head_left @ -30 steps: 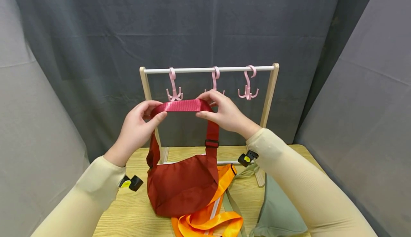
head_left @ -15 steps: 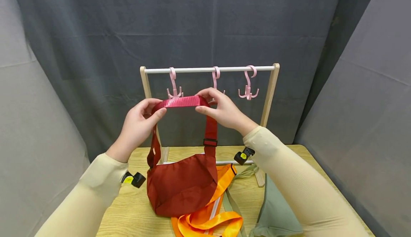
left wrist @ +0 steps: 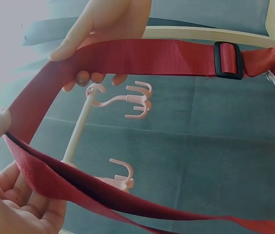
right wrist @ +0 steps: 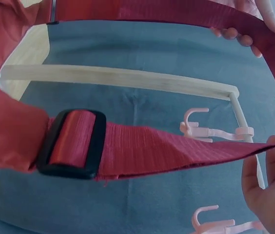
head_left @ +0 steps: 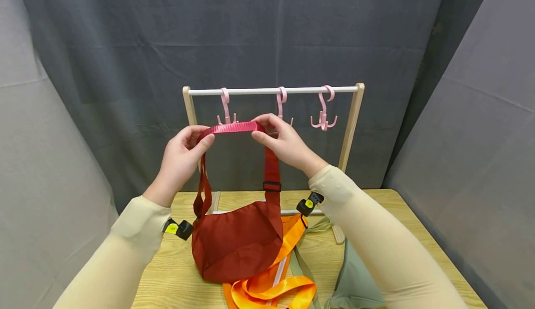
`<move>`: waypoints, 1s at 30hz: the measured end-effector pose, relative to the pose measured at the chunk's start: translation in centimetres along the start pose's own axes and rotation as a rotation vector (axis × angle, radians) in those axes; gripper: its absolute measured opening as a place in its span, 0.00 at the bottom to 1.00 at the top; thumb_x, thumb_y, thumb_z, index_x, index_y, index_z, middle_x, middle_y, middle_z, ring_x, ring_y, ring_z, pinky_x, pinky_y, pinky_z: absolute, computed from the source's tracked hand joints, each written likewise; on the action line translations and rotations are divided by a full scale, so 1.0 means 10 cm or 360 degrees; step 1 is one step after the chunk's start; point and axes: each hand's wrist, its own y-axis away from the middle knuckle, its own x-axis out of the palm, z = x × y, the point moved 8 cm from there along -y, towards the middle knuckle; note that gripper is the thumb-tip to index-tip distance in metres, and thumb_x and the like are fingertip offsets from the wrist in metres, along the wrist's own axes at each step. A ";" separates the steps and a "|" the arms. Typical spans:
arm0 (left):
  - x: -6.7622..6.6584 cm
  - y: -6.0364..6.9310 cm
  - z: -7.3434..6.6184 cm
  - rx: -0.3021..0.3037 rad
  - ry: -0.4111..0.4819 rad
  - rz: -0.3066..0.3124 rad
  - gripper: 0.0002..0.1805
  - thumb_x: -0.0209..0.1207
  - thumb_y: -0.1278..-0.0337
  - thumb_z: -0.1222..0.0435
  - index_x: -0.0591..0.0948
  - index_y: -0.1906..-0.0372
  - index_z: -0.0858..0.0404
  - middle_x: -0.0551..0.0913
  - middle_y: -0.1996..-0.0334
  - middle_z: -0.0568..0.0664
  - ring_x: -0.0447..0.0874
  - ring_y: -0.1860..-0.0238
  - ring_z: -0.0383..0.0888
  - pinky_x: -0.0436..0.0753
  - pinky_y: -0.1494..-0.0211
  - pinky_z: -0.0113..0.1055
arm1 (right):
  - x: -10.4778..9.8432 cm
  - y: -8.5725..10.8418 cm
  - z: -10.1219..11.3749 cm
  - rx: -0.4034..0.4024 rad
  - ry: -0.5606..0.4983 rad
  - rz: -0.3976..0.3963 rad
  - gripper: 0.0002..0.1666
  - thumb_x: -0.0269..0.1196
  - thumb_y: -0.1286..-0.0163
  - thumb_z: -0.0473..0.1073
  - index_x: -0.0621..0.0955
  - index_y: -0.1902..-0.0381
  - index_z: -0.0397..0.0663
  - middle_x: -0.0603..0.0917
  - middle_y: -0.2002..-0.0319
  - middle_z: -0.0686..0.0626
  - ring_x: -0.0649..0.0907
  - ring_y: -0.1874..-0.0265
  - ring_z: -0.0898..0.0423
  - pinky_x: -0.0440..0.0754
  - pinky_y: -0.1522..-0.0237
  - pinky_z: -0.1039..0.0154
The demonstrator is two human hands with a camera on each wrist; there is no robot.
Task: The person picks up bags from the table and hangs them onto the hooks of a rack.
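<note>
A dark red shoulder bag point(head_left: 238, 241) hangs by its strap point(head_left: 234, 128), its bottom over an orange bag on the table. My left hand point(head_left: 177, 162) pinches the strap on the left between thumb and fingers, and my right hand point(head_left: 288, 146) pinches it on the right. Between them the strap is stretched nearly level, in front of the left pink hook point(head_left: 226, 107). A black slide buckle point(right wrist: 71, 144) shows large on the strap in the right wrist view. The middle pink hook point(head_left: 280, 99) is partly behind my right hand.
A rack with a white rail point(head_left: 251, 91) and wooden posts point(head_left: 352, 125) stands on the wooden table point(head_left: 163, 276). The right pink hook point(head_left: 323, 114) hangs bare. The orange bag point(head_left: 292, 290) and a grey-green bag point(head_left: 359, 279) lie at the front. Grey curtains surround the table.
Both hands have raised the strap slightly and moved it a little toward the rack. The right hand has shifted slightly left, and the strap now overlaps the lower part of the left hook.
</note>
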 end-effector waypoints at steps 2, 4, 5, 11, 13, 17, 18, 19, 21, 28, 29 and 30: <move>0.00 -0.01 0.00 -0.0009 0.0028 -0.0019 0.24 0.63 0.29 0.52 0.80 0.38 0.62 0.82 0.52 0.57 0.76 0.55 0.47 0.78 0.54 0.30 | 0.01 -0.01 -0.02 0.0017 -0.0023 -0.0020 0.21 0.65 0.25 0.44 0.77 0.39 0.45 0.82 0.50 0.45 0.79 0.51 0.51 0.80 0.43 0.55; -0.01 -0.01 0.01 -0.0020 0.0047 -0.0033 0.24 0.62 0.29 0.53 0.79 0.38 0.62 0.82 0.51 0.57 0.76 0.55 0.46 0.78 0.53 0.29 | 0.03 -0.02 -0.03 0.0039 -0.0061 -0.0034 0.21 0.65 0.25 0.44 0.77 0.39 0.45 0.82 0.50 0.45 0.80 0.51 0.51 0.79 0.45 0.58; -0.01 -0.02 0.01 -0.0024 0.0058 -0.0042 0.24 0.62 0.29 0.53 0.79 0.38 0.63 0.82 0.51 0.58 0.76 0.55 0.46 0.78 0.53 0.28 | 0.05 -0.03 -0.03 0.0053 -0.0082 -0.0040 0.21 0.65 0.25 0.44 0.78 0.39 0.45 0.82 0.50 0.45 0.80 0.51 0.51 0.78 0.46 0.59; -0.01 -0.07 0.04 -0.0029 0.0136 -0.0116 0.23 0.63 0.29 0.55 0.80 0.39 0.66 0.82 0.52 0.54 0.76 0.56 0.42 0.77 0.54 0.26 | 0.09 -0.04 -0.05 0.0150 -0.0239 -0.0074 0.20 0.63 0.24 0.44 0.77 0.38 0.44 0.81 0.49 0.45 0.79 0.50 0.52 0.76 0.44 0.61; -0.01 -0.09 0.04 -0.0030 0.0163 -0.0135 0.23 0.63 0.29 0.56 0.80 0.39 0.67 0.82 0.53 0.51 0.75 0.56 0.41 0.76 0.54 0.26 | 0.10 -0.05 -0.07 0.0178 -0.0290 -0.0091 0.20 0.63 0.23 0.44 0.77 0.38 0.44 0.80 0.50 0.46 0.78 0.49 0.52 0.76 0.44 0.61; -0.01 -0.11 0.05 -0.0046 0.0234 -0.0164 0.22 0.62 0.29 0.57 0.79 0.40 0.68 0.81 0.57 0.45 0.75 0.57 0.39 0.75 0.53 0.27 | 0.14 -0.08 -0.10 0.0226 -0.0392 -0.0121 0.20 0.62 0.23 0.44 0.77 0.38 0.42 0.79 0.52 0.48 0.77 0.52 0.54 0.76 0.46 0.64; -0.01 -0.12 0.05 -0.0053 0.0254 -0.0165 0.22 0.62 0.28 0.58 0.79 0.40 0.68 0.81 0.57 0.43 0.75 0.57 0.39 0.75 0.53 0.27 | 0.15 -0.08 -0.10 0.0239 -0.0420 -0.0128 0.20 0.62 0.23 0.44 0.77 0.38 0.42 0.78 0.53 0.48 0.77 0.53 0.54 0.77 0.47 0.64; 0.00 -0.13 0.06 -0.0060 0.0271 -0.0169 0.22 0.62 0.28 0.58 0.79 0.40 0.69 0.81 0.58 0.43 0.75 0.57 0.39 0.75 0.52 0.26 | 0.16 -0.09 -0.11 0.0251 -0.0455 -0.0132 0.20 0.61 0.22 0.44 0.76 0.38 0.41 0.78 0.53 0.47 0.77 0.54 0.54 0.77 0.48 0.64; 0.01 -0.14 0.06 -0.0072 0.0308 -0.0168 0.22 0.62 0.28 0.59 0.79 0.39 0.70 0.80 0.58 0.42 0.75 0.56 0.38 0.75 0.52 0.27 | 0.18 -0.10 -0.12 0.0276 -0.0525 -0.0141 0.20 0.61 0.22 0.43 0.76 0.38 0.39 0.78 0.53 0.43 0.76 0.55 0.55 0.77 0.49 0.64; 0.03 -0.15 0.05 -0.0118 0.0360 -0.0163 0.23 0.61 0.27 0.57 0.78 0.38 0.69 0.78 0.56 0.44 0.73 0.54 0.40 0.74 0.49 0.31 | 0.23 -0.12 -0.14 0.0350 -0.0678 -0.0183 0.21 0.59 0.21 0.43 0.75 0.37 0.38 0.77 0.53 0.49 0.75 0.53 0.57 0.77 0.46 0.62; 0.03 -0.15 0.04 -0.0121 0.0362 -0.0162 0.23 0.61 0.27 0.57 0.78 0.38 0.69 0.78 0.56 0.45 0.73 0.54 0.40 0.73 0.49 0.31 | 0.24 -0.13 -0.14 0.0355 -0.0696 -0.0189 0.21 0.59 0.21 0.43 0.75 0.37 0.38 0.77 0.54 0.50 0.75 0.53 0.57 0.76 0.45 0.62; 0.03 -0.16 0.04 -0.0122 0.0365 -0.0163 0.23 0.61 0.27 0.56 0.78 0.38 0.68 0.78 0.56 0.45 0.73 0.54 0.41 0.73 0.49 0.32 | 0.24 -0.13 -0.14 0.0359 -0.0708 -0.0196 0.21 0.59 0.21 0.43 0.74 0.37 0.38 0.77 0.54 0.52 0.75 0.53 0.57 0.76 0.46 0.62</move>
